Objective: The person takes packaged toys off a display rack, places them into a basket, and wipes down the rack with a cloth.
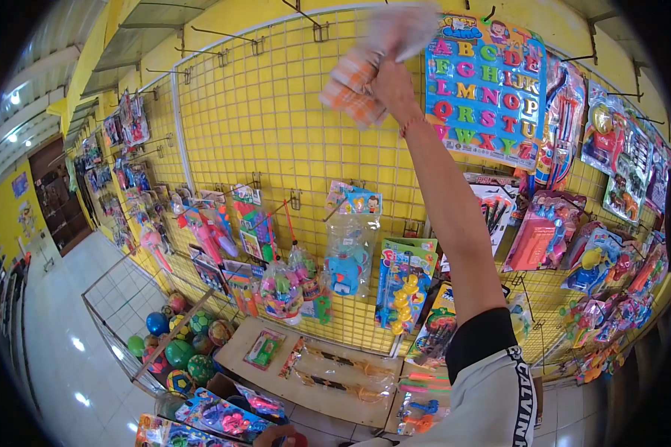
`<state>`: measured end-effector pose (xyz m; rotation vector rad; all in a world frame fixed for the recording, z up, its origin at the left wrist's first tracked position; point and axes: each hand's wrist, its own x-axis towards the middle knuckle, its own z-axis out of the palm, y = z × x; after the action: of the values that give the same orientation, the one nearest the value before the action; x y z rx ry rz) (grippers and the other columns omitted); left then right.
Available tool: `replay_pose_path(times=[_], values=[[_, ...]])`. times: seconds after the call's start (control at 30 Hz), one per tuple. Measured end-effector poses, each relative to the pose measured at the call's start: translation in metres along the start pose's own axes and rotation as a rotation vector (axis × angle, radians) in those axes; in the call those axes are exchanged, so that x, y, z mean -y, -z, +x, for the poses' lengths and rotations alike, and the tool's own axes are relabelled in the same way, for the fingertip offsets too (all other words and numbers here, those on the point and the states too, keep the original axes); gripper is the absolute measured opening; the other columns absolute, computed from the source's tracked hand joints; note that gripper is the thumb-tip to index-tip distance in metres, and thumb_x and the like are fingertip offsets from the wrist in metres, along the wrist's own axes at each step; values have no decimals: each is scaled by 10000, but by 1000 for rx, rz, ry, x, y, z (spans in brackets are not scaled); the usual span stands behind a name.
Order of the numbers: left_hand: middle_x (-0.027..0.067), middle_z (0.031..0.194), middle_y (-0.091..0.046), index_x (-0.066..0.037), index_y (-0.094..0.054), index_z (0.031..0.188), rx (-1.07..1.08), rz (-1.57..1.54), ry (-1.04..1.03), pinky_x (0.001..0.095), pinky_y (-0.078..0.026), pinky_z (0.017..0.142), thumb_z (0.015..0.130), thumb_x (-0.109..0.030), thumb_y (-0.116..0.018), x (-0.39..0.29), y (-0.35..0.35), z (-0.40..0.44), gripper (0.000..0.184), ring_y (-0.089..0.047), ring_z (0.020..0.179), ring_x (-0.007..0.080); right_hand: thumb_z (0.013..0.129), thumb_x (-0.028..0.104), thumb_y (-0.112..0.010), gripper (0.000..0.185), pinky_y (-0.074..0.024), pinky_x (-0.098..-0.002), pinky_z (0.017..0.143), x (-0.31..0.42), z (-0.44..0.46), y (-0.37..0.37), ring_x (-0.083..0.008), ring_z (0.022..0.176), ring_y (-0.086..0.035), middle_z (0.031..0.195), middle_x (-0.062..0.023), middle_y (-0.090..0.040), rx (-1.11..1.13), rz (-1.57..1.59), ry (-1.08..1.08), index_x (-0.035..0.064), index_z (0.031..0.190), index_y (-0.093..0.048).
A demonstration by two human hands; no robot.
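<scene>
My right hand (397, 88) is raised high in front of the yellow wall, its fingers closed round an orange-and-white checkered cloth (353, 87). The cloth's upper part is smeared by motion and lies close to the top of the wire grid (276, 112). Just to the right of the hand hangs a blue alphabet letter pack (484, 93). At the bottom edge, a brownish patch beside the toy packs (224, 413) may be part of my left hand; its fingers cannot be made out.
Metal hooks (224, 37) stick out from the grid. Bagged toys (348, 261) hang lower down and to the right. Below stand a low wooden shelf (313, 387) with packaged toy swords and a wire bin of colourful balls (179, 354). A tiled aisle (89, 298) runs along the left.
</scene>
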<state>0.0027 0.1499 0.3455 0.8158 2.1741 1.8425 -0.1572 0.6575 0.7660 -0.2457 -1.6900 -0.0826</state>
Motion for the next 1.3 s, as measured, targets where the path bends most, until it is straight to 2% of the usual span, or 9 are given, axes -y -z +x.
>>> replay_pose_path(times=[0.07, 0.23, 0.37, 0.47, 0.6, 0.73, 0.8, 1.0, 1.3], values=[[98, 866, -607, -11, -580, 1069, 64, -266, 279, 337, -456, 675, 897, -288, -570, 9, -1, -1, 326, -557, 768, 206, 751, 123, -559, 256, -509, -399, 707, -16, 0, 0, -369, 855, -637, 935, -240, -646, 671, -228, -156, -17, 948, -641], [100, 887, -621, -5, -574, 1094, -159, 39, -68, 323, -460, 746, 895, -292, -578, 1, -12, -6, 349, -583, 846, 223, 749, 114, -505, 298, -491, -398, 657, 1, -31, -34, -358, 809, -638, 872, -260, -643, 756, -105, -130, -43, 977, -615], [108, 945, -635, -4, -602, 1044, 29, 30, -18, 326, -460, 777, 892, -298, -578, 20, -4, -5, 332, -591, 883, 221, 747, 76, -478, 365, -486, -418, 673, 44, -23, 0, -371, 767, -624, 804, -217, -641, 349, 531, -145, -49, 1083, -548], [109, 949, -640, 0, -615, 1014, 34, -12, -18, 325, -465, 774, 892, -291, -576, 22, 0, -7, 318, -596, 879, 221, 777, 102, -496, 350, -488, -444, 664, 79, -11, 38, -376, 782, -627, 857, -226, -648, -222, 360, 216, -27, 1096, -559], [120, 937, -650, 4, -624, 999, 3, -31, -52, 328, -475, 757, 890, -268, -576, 29, 13, -11, 297, -609, 874, 223, 679, 141, -596, 252, -473, -475, 724, 63, 4, 33, -399, 830, -603, 844, -223, -623, -448, 161, 528, 3, 887, -632], [140, 950, -650, -2, -623, 1014, -19, 45, -131, 337, -478, 767, 877, -223, -593, 25, 35, -23, 261, -617, 905, 247, 775, 193, -567, 371, -497, -467, 773, -8, -16, -16, -395, 901, -619, 951, -258, -633, 663, -475, -1, -51, 1054, -591], [142, 956, -650, -5, -621, 1021, -29, 101, -178, 339, -478, 771, 874, -217, -596, 28, 49, -32, 259, -618, 908, 256, 754, 213, -570, 354, -494, -436, 853, -7, -40, -26, -388, 988, -600, 1073, -270, -600, 670, -322, -331, 2, 1029, -643], [126, 966, -657, 6, -613, 1031, 35, -9, -22, 344, -481, 784, 890, -248, -595, 58, 85, -54, 291, -617, 909, 237, 734, 155, -527, 348, -486, -407, 857, 54, -17, -4, -395, 962, -601, 996, -279, -613, 662, -211, -12, -22, 1018, -625], [108, 884, -645, -10, -608, 1027, 75, -55, -168, 313, -493, 719, 885, -304, -603, 66, 123, -49, 327, -617, 828, 200, 815, -25, -417, 263, -460, -331, 813, 210, 53, 85, -322, 920, -590, 991, -207, -620, -491, 593, 409, -48, 1034, -562]])
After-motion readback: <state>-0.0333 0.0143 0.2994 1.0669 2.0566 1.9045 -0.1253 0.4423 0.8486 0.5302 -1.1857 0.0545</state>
